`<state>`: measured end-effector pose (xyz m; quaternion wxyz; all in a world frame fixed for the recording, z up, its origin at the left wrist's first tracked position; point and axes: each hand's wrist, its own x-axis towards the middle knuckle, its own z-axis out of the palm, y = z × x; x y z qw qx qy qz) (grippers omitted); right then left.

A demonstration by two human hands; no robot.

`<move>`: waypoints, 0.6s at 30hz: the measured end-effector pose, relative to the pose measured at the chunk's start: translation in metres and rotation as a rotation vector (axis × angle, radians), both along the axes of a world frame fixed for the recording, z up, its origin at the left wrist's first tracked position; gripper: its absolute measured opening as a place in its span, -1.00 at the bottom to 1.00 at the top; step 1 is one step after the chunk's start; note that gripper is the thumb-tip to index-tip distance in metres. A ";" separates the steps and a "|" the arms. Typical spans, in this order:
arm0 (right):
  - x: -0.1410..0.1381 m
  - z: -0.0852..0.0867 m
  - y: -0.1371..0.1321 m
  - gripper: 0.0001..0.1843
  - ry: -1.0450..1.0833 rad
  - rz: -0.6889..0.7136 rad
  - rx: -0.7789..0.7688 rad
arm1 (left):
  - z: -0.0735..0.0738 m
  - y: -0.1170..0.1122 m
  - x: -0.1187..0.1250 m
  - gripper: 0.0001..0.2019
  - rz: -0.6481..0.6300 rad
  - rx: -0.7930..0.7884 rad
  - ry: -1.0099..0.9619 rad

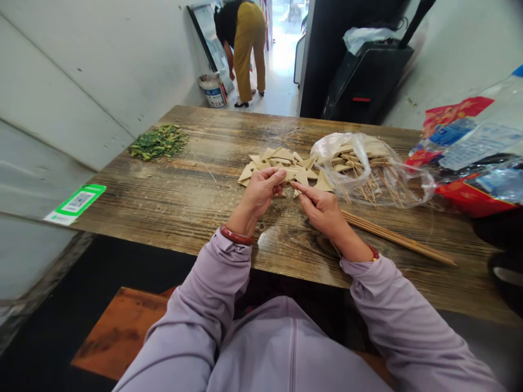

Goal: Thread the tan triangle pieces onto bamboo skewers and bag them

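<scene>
My left hand (265, 188) is closed, pinching a flat beige slice that looks like dried tofu, just over the pile. Close to its fingertips, my right hand (321, 209) grips a thin wooden skewer (293, 185), most of it hidden by the fingers. Whether the skewer's tip touches the slice I cannot tell. Behind both hands spreads a pile of similar beige triangular slices (281, 157). A clear plastic bag (359, 147) to the right contains slices on skewers, their sticks pointing toward me. A bundle of bare skewers (400, 237) lies beside my right wrist.
Chopped green leaves (159, 142) are heaped at the wooden table's (183, 218) far left. A green QR code card (77, 204) lies at the left edge. Plastic packaging (478, 158) crowds the right side. Beyond the table a person (249, 43) bends near a bucket (213, 91).
</scene>
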<state>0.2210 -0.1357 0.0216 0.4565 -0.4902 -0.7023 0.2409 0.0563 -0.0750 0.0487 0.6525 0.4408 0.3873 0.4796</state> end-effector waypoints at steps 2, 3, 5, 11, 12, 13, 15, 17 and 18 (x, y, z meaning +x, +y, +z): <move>0.000 0.000 0.000 -0.55 0.007 -0.001 0.018 | -0.001 0.000 -0.001 -0.72 -0.012 0.011 -0.008; 0.000 0.000 0.000 -0.55 0.008 -0.004 0.028 | -0.001 0.000 -0.001 -0.72 -0.021 0.018 -0.021; 0.000 -0.001 0.000 -0.56 0.008 -0.015 0.049 | -0.002 0.000 -0.001 -0.71 -0.038 0.028 -0.051; 0.001 -0.004 0.001 -0.57 0.005 -0.012 0.094 | -0.004 -0.001 0.001 -0.65 -0.066 0.024 -0.079; 0.001 -0.005 0.001 -0.58 0.005 -0.013 0.097 | -0.004 -0.001 0.001 -0.64 -0.071 0.029 -0.079; 0.001 -0.006 0.001 -0.58 0.006 -0.017 0.100 | -0.005 -0.001 0.001 -0.63 -0.074 0.034 -0.076; 0.001 -0.007 0.001 -0.59 0.012 -0.029 0.107 | -0.006 -0.001 0.001 -0.63 -0.072 0.040 -0.067; 0.000 -0.009 0.002 -0.59 0.017 -0.045 0.112 | -0.007 -0.001 0.001 -0.62 -0.074 0.042 -0.063; 0.000 -0.009 0.002 -0.59 0.018 -0.053 0.114 | -0.007 -0.001 0.001 -0.61 -0.077 0.042 -0.066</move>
